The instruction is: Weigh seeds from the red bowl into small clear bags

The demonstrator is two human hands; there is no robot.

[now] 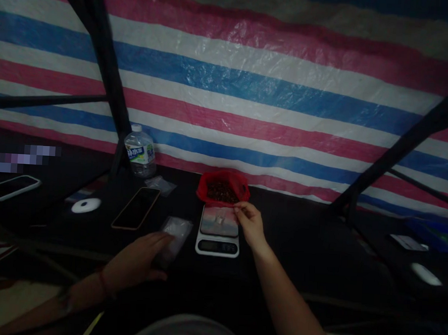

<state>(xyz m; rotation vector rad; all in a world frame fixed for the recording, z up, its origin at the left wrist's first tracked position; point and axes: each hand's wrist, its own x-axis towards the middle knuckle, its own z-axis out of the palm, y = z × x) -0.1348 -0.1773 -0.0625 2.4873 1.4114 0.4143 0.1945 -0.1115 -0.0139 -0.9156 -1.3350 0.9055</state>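
A white digital scale [217, 245] sits on the black table, with a small clear object [220, 219] on its reflective plate. Directly behind it stands an open red bag [203, 186] containing many small dark brown pieces [221, 191]. My right hand [250, 223] has thumb and forefinger pinched at the bag's front edge, by the scale's back right corner; whatever is between the fingertips is too small to make out. To the left of the scale, my left hand [146, 256] rests its fingers on clear plastic bags [178, 230], its thumb apart from the fingers.
A phone [137, 208], a white round object [86, 205] and a labelled plastic bottle [140, 152] are on the left. Another clear bag [161, 185] lies near the bottle. Dark metal poles [105, 64] rise before a striped sheet. A white object [426, 274] lies far right.
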